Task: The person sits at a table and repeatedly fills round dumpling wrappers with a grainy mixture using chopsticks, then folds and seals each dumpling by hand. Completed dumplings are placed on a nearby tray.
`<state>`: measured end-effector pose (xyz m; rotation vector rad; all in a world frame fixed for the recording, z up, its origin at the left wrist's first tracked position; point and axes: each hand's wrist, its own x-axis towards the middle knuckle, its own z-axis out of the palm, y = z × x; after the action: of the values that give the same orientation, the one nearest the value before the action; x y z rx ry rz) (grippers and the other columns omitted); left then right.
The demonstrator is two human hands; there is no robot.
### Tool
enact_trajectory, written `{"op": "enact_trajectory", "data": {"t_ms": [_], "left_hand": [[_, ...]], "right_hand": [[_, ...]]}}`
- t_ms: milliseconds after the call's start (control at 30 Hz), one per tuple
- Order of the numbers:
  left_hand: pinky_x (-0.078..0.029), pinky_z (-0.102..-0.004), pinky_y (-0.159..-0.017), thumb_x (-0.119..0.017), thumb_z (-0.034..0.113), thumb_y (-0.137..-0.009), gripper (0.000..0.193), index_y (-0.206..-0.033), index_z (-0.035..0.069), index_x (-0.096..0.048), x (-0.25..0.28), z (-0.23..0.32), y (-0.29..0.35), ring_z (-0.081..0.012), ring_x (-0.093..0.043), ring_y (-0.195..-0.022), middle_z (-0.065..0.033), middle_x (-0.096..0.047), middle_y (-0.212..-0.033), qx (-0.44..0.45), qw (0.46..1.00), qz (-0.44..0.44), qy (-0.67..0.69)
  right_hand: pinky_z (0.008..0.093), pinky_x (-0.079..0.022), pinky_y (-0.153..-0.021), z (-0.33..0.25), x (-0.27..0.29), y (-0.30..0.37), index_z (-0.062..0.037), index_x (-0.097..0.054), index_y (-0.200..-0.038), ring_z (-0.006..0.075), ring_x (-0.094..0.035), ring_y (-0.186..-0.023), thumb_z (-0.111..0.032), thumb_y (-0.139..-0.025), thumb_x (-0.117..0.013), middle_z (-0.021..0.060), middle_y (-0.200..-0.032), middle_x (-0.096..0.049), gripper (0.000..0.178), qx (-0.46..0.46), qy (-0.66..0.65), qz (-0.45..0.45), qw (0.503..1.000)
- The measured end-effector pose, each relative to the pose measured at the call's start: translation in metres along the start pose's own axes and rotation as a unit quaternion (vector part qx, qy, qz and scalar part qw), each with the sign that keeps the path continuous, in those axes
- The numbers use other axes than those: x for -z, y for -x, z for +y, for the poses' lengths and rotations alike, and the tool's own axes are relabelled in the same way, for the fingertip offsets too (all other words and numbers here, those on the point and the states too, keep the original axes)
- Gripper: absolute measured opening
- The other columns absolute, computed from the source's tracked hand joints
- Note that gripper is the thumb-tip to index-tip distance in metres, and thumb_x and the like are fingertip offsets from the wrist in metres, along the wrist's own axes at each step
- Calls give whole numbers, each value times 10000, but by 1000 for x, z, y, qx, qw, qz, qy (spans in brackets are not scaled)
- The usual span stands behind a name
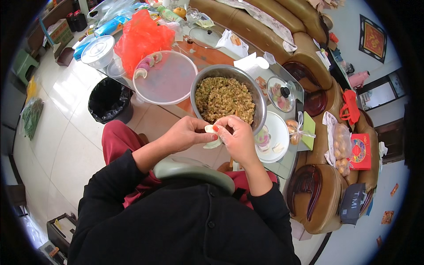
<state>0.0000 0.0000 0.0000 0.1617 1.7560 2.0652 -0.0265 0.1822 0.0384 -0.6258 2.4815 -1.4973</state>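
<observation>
The left hand and right hand, almost closed, pinch white dough between them, in front of the near edge of a big metal bowl. A red bag sits far left. Chopped filling fills the bowl. Dumplings lie on the left tray, pale pieces on the right plate.

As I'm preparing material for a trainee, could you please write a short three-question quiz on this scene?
1. What do the left grip and right grip hold between them?
2. True or false: the metal bowl is empty.
3. Which stands on the tiled floor? A) white plate; B) black bin; C) glass lid.

Key:
1. A piece of pale dough.
2. False; it holds chopped filling.
3. B.
</observation>
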Motion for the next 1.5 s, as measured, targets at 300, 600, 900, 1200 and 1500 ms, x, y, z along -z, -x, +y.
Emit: {"op": "enact_trajectory", "data": {"t_ms": [300, 600, 900, 1200, 1500], "left_hand": [[-316, -185, -528, -684, 236, -851, 255, -970, 10, -685, 2, -9, -5, -17, -453, -609, 44, -612, -743, 1, 998, -40, 45], [-370, -225, -597, -662, 293, -855, 277, -930, 30, -705, 14, -11, -6, -54, -479, -660, 35, -596, -724, 59, 993, -78, 59], [-397, -224, -595, -646, 308, -860, 271, -925, 51, -701, 19, -4, -8, -58, -517, -685, 36, -627, -772, 99, 987, -129, 17], [-465, -235, -757, -596, 103, -884, 256, -1121, 5, -584, 2, -20, -21, -94, -581, -850, -35, -638, -1002, -14, 991, 73, 116], [-456, -316, -831, -439, 461, -951, 501, -1036, -8, -592, 18, -9, -22, -169, -592, -873, -92, -624, -987, -28, 963, 81, 257]], "right_hand": [[249, -442, -651, 6, -4, 1, 32, -624, -851, 109, -554, -716, -48, -848, -613, 66, -817, -620, 81, -52, -106, 0, 993], [273, -464, -704, 12, -9, -2, 26, -654, -883, 154, -598, -762, -73, -852, -605, 99, -844, -652, 115, -31, -86, -5, 996], [261, -467, -745, 14, -6, 1, 15, -667, -993, 121, -595, -807, -120, -860, -631, 89, -860, -665, 193, -67, -91, -28, 993], [350, -484, -812, 19, -5, -19, 3, -526, -1197, 263, -637, -912, -207, -754, -734, 162, -973, -656, 532, -53, 17, -90, 994], [455, -484, -710, -17, -2, -42, -37, -569, -998, 367, -626, -803, -104, -709, -674, 183, -849, -648, 314, 73, 313, -93, 942]]}}
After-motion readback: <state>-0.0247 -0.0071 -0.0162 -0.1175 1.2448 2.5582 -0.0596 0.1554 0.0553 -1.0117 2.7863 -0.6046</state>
